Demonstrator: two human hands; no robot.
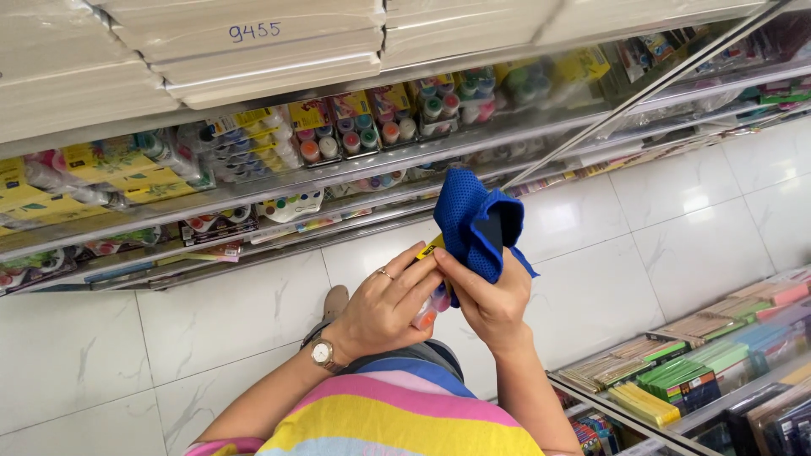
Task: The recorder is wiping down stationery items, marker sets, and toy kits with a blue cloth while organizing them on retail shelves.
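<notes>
Head view: the step in hand looks like wiping a small pack of paint pots (429, 311) with a blue cloth (475, 226), held at the centre of the picture above the white tiled floor (253, 321).

The left hand (390, 306), with a ring and a wristwatch (323, 354), has its grip closed around the pack from about 9 o'clock, the fingers curled over its yellow top edge.

The right hand (488, 297) has its grip closed on the cloth, bunching it so the loose part stands up towards 12 o'clock, with its thumb against the pack.

Only a little of the pack shows: a yellow card strip at the top and small pink and orange pots peeping out below the fingers at about 6 o'clock. The rest is hidden by both hands.

The cloth is bright blue, mesh-textured and folded over itself.

In my judgement the next move calls for a steady hold with the left hand while the cloth is drawn over the pack's faces.

At 10 to 1 o'clock, metal shelves (355, 173) carry similar packs of paint pots. At 4 o'clock a lower rack (693, 371) holds coloured boxes.
</notes>
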